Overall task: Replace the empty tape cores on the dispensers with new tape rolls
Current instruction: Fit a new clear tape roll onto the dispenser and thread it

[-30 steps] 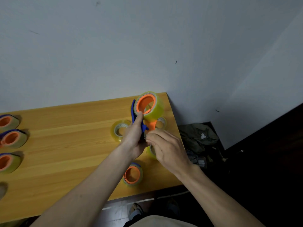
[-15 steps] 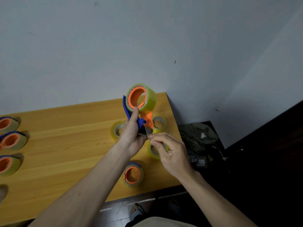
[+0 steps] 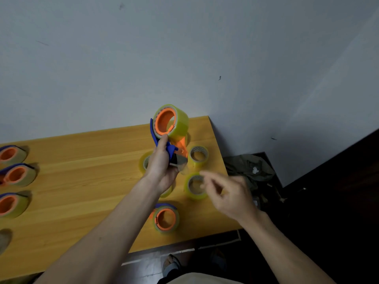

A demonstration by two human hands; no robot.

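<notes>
My left hand grips the blue handle of a blue and orange tape dispenser, held up above the wooden table. A yellowish tape roll sits on its orange hub. My right hand hovers blurred to the right of the dispenser, fingers loosely curled, holding nothing. Loose tape rolls lie below: one at the back right, one partly behind my right fingers, one mostly hidden behind my left hand. Another loaded dispenser lies near the front edge.
Three loaded dispensers lie along the table's left side. The wall stands right behind the table. A dark green bag lies on the floor past the table's right edge. My foot shows below the front edge.
My right hand has let go near the dispenser's cutter and pulled away to the right. My left hand has kept the dispenser raised in about the same place.
</notes>
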